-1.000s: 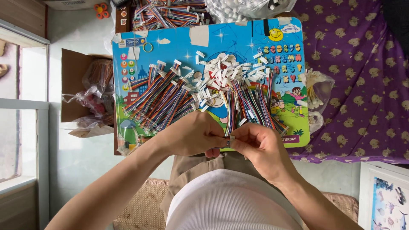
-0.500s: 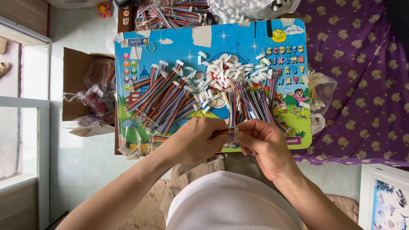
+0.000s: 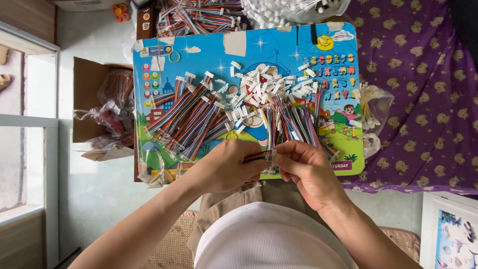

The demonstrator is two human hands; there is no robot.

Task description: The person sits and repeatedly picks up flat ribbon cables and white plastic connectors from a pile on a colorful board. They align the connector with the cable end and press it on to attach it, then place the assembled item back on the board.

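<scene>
both hands [image 3: 271,167] pinch a ribbon cable [image 3: 259,156].

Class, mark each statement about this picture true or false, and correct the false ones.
1. Both hands hold one multicoloured ribbon cable between them. True: the left hand and right hand meet on the multicoloured ribbon cable.
2. The cables lie on a plain white tray. False: they lie on a colourful cartoon-printed board.
3. A heap of small white plastic connectors sits on the board. True.
4. The cloth to the right is green and striped. False: the purple patterned cloth bears pale figures.
</scene>
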